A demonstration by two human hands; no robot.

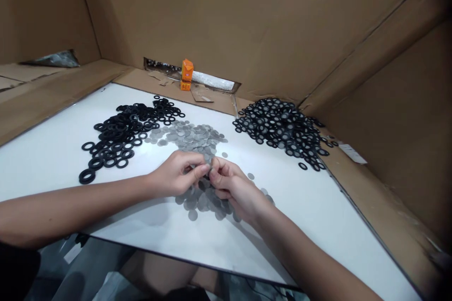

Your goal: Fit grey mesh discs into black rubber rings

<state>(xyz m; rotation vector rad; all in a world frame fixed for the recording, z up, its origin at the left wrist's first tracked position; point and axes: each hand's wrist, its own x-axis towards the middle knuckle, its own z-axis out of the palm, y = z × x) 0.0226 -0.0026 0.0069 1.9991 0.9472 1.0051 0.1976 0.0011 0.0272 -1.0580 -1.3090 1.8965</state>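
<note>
My left hand and my right hand meet fingertip to fingertip over the middle of the white tabletop. Thumbs and fingers of both are pinched on one small piece. Only a dark sliver of it shows, and it looks like a black ring, mostly hidden by the fingers. Thin grey discs lie heaped just beyond the hands, and more grey discs are scattered beneath them. To the left spreads a pile of black rings with open centres.
On the right is a heap of black rings with grey centres. Orange small boxes stand at the back, by a slot in the cardboard wall. A white label lies past the right table edge. Cardboard walls surround the table's back and sides.
</note>
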